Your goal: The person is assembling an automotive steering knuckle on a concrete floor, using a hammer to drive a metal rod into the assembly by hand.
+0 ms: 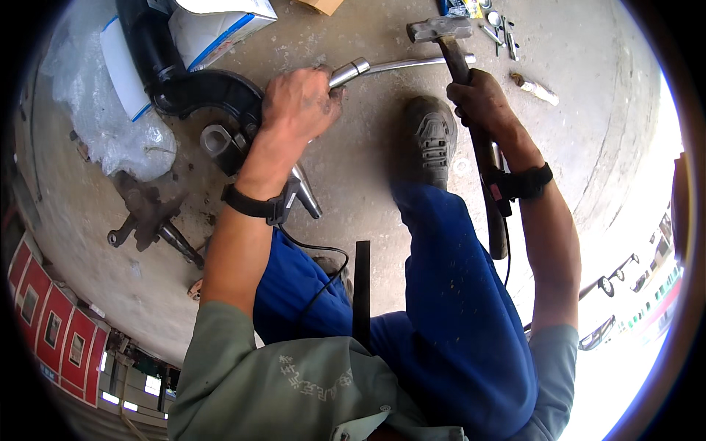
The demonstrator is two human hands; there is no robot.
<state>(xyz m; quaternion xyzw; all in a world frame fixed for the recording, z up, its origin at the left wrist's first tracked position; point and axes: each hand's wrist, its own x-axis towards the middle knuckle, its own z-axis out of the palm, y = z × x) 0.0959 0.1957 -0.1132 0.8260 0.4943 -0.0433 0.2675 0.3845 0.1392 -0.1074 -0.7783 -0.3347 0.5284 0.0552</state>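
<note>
My right hand (pixel 482 103) is wrapped round the dark handle of a hammer (pixel 440 29). Its grey steel head points away from me, and the handle runs back past my wrist. My left hand (pixel 298 103) is closed, and a shiny metal cylinder (pixel 349 72) sticks out on its thumb side. The cylinder meets or lines up with a long thin metal bar (pixel 419 65); whether they are joined is unclear. Beneath my left hand and forearm lies a black curved metal part (pixel 209 92) with a round eye (pixel 216 140). A bright tapered metal end (pixel 305 192) shows beside that forearm.
A rusty metal part (pixel 147 213) lies on the floor at left, near clear plastic wrap (pixel 110 110). A white box (pixel 213 37) stands at the far left. Several small metal pieces (pixel 504 33) and a whitish tube (pixel 537 88) lie far right. My shoe (pixel 430 140) is between my hands.
</note>
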